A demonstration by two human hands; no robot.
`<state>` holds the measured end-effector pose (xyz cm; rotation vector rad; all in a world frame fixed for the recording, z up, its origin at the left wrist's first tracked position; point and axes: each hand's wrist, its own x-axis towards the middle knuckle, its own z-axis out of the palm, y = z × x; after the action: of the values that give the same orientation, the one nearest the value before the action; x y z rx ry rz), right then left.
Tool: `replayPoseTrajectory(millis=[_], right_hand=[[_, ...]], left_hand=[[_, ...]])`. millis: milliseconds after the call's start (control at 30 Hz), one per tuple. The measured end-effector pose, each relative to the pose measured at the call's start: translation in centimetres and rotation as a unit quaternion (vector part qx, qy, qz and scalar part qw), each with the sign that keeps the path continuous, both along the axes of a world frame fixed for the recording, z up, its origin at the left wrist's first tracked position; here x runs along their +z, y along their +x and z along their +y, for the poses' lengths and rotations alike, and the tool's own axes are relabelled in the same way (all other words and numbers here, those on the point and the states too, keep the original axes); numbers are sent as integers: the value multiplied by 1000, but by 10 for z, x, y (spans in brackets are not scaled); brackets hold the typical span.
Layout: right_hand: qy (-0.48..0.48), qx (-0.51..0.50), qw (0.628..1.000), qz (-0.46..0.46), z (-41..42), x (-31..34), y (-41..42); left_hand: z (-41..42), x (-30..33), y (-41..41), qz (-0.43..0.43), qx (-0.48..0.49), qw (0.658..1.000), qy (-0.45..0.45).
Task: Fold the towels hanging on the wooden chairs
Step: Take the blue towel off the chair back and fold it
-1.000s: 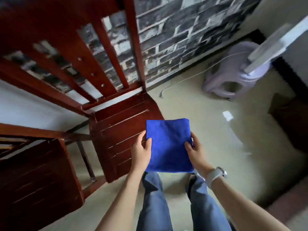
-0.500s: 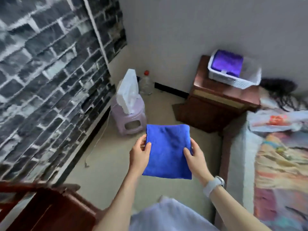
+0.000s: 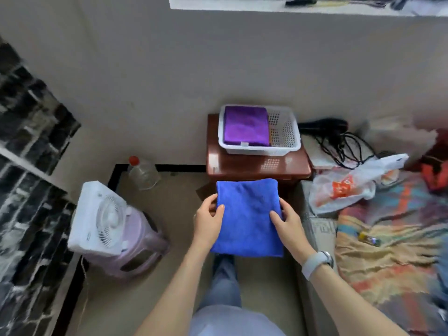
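A folded blue towel (image 3: 248,217) is held flat in front of me above the floor. My left hand (image 3: 208,220) grips its left edge, thumb on top. My right hand (image 3: 287,224) grips its right edge, thumb on top, a pale watch on that wrist. A folded purple towel (image 3: 246,126) lies in the left part of a white plastic basket (image 3: 284,134). The basket stands on a small dark wooden cabinet (image 3: 257,164) against the wall, just beyond the blue towel. No wooden chair is in view.
A white fan (image 3: 101,217) sits on a lilac plastic stool (image 3: 143,248) at the left. A clear bottle with a red cap (image 3: 143,173) stands in the corner. At the right is a bed with a patterned cover (image 3: 388,238), a plastic bag (image 3: 351,185) and a black hair dryer (image 3: 327,126).
My view has swung from the wooden chairs to the cabinet with the basket, which now lies straight ahead and closer. Both hands keep the same hold on the blue towel.
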<state>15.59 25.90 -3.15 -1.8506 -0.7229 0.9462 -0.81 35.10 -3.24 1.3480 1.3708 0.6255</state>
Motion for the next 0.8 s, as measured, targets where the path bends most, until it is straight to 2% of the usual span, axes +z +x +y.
replayPoseTrajectory(millis=[367,667,800], right_hand=[[17,-50,998,39,189,16,109],[2,-17,999,41,303,-18,173],[-50,15,998,47,336,-46,192]], left_hand=[[206,14,125,12,-50,999,17],[310,-21,192,28,13,999,17],[335,-48,205,60,45,997,-11]])
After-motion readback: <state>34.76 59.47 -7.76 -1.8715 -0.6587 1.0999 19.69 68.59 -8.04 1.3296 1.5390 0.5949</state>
